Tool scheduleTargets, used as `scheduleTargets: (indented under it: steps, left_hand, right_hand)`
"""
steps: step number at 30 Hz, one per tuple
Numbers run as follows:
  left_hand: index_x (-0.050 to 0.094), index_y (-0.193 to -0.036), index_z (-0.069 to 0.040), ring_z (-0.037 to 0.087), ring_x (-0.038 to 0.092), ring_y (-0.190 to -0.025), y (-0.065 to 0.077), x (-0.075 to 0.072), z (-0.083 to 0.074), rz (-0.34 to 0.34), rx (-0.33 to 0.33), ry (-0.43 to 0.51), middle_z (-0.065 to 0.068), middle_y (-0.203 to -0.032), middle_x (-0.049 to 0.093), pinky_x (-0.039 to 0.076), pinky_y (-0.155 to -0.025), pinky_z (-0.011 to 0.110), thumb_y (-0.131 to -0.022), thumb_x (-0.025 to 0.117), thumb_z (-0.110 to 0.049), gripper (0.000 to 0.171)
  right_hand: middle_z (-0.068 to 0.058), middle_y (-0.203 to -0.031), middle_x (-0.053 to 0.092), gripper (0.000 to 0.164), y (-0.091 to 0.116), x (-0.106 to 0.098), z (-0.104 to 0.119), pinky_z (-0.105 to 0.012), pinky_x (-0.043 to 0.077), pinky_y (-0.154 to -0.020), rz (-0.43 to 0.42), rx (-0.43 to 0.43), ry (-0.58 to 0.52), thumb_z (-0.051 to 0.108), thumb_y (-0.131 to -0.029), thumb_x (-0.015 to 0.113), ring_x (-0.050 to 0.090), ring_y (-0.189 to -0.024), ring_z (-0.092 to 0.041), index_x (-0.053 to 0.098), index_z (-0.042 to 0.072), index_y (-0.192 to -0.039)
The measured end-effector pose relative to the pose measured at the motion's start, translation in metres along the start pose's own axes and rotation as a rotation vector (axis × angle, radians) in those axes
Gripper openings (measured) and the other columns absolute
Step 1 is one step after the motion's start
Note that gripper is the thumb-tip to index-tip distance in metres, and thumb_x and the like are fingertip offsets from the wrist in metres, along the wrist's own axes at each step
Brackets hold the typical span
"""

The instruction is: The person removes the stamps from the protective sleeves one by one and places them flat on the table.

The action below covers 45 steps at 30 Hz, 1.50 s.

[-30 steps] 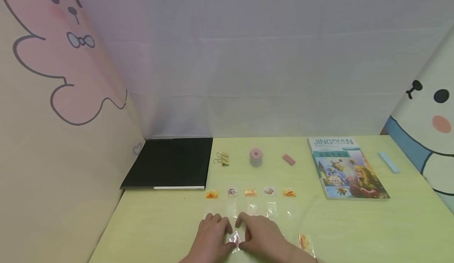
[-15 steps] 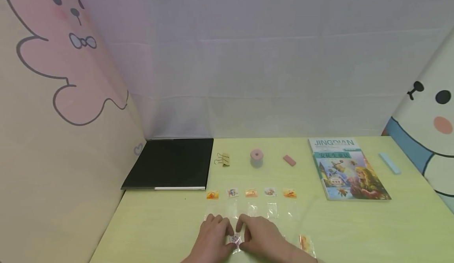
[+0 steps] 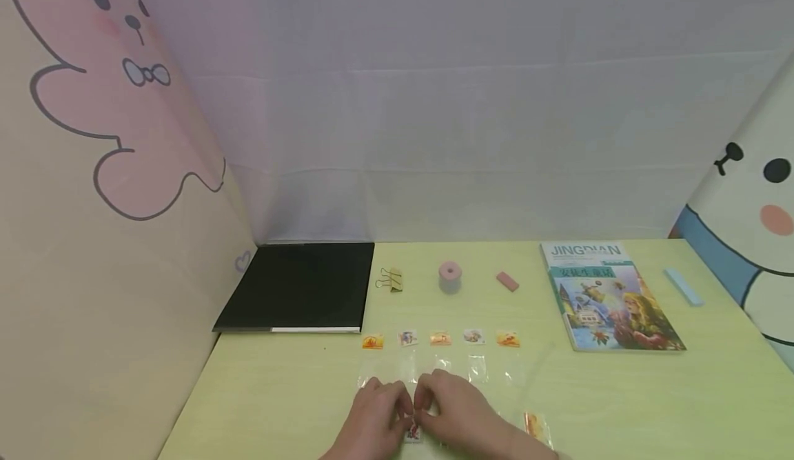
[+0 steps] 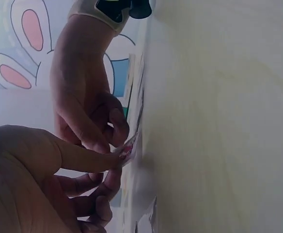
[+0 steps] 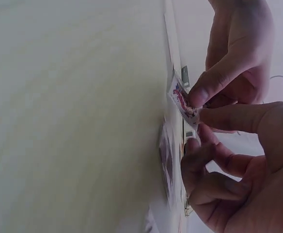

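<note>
A small picture stamp in a clear plastic sleeve (image 3: 413, 434) is at the front of the table, between my two hands. My left hand (image 3: 374, 418) pinches its upper edge between thumb and index finger. From the other side my right hand (image 3: 462, 412) pinches the same edge, its fingertips nearly meeting the left ones. In the right wrist view the stamp sleeve (image 5: 182, 103) stands tilted off the table, its coloured print showing. Another sleeve (image 5: 166, 162) lies on the table beneath the right hand, mostly hidden in the head view.
Beyond the hands runs a row of clear sleeves (image 3: 477, 369), then a row of stamps (image 3: 441, 338). A filled sleeve (image 3: 537, 427) lies right. Farther back are a black folder (image 3: 298, 287), binder clip (image 3: 392, 280), pink-topped roll (image 3: 449, 278), pink eraser (image 3: 507, 281), book (image 3: 611, 298) and blue bar (image 3: 684, 287).
My fingertips have drawn together at the sleeve's upper edge. The thumbs, lower down at its sides before, have moved up to meet the index fingers.
</note>
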<state>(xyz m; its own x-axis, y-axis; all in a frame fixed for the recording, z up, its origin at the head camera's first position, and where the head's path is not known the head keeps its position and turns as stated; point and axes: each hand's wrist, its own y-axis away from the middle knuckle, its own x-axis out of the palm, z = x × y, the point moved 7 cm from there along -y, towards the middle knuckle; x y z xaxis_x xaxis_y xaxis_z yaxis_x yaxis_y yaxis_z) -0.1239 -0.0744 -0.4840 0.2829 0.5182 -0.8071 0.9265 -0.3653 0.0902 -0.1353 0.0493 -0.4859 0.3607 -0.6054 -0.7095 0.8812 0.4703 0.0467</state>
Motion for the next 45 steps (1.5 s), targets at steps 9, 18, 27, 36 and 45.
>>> scheduleTargets:
  steps: [9, 18, 27, 36, 45]
  left_hand:
    - [0.057, -0.080, -0.029, 0.007, 0.043, -0.074, -0.002, -0.009, 0.001, 0.034, 0.028, 0.186, -0.011, -0.078, 0.051, 0.035, -0.064, 0.020, -0.077, 0.075, -0.020, 0.020]
    - [0.057, -0.084, -0.028, 0.007, 0.049, -0.079, 0.001, -0.016, 0.000, 0.017, 0.107, 0.292, -0.014, -0.081, 0.057, 0.039, -0.070, 0.022, -0.073, 0.078, -0.027, 0.023]
    - [0.058, -0.088, -0.025, 0.012, 0.054, -0.083, 0.001, -0.018, 0.002, 0.036, 0.101, 0.422, -0.012, -0.085, 0.062, 0.040, -0.075, 0.027, -0.074, 0.076, -0.035, 0.025]
    - [0.058, -0.090, -0.021, 0.019, 0.055, -0.085, 0.001, -0.019, 0.001, 0.075, 0.067, 0.526, -0.006, -0.088, 0.064, 0.041, -0.076, 0.028, -0.076, 0.076, -0.029, 0.024]
    - [0.060, -0.092, -0.017, 0.019, 0.055, -0.085, 0.000, -0.018, 0.003, 0.112, 0.059, 0.612, -0.002, -0.090, 0.065, 0.042, -0.075, 0.029, -0.075, 0.076, -0.030, 0.026]
  right_hand:
    - [0.003, -0.076, 0.064, 0.002, -0.002, -0.003, -0.001, -0.023, 0.045, -0.051, 0.125, 0.005, -0.418, 0.018, -0.085, 0.063, 0.056, -0.055, -0.010, 0.064, 0.019, -0.086]
    - [-0.011, -0.077, 0.069, 0.012, -0.002, 0.003, -0.007, -0.021, 0.037, -0.043, 0.307, -0.008, -0.718, 0.017, -0.086, 0.064, 0.056, -0.054, -0.012, 0.066, 0.006, -0.093]
    - [-0.035, -0.079, 0.061, 0.017, 0.000, 0.005, -0.009, -0.021, 0.032, -0.039, 0.362, 0.007, -0.840, 0.013, -0.087, 0.062, 0.052, -0.052, -0.015, 0.062, 0.003, -0.101]
    - [-0.039, -0.079, 0.057, 0.019, 0.000, 0.005, -0.007, -0.023, 0.032, -0.038, 0.372, -0.009, -0.894, 0.013, -0.088, 0.062, 0.051, -0.051, -0.013, 0.061, 0.001, -0.103]
    - [-0.030, -0.075, 0.057, 0.023, 0.001, 0.010, -0.011, -0.018, 0.037, -0.043, 0.405, 0.012, -1.038, 0.011, -0.088, 0.061, 0.052, -0.054, -0.010, 0.057, -0.004, -0.106]
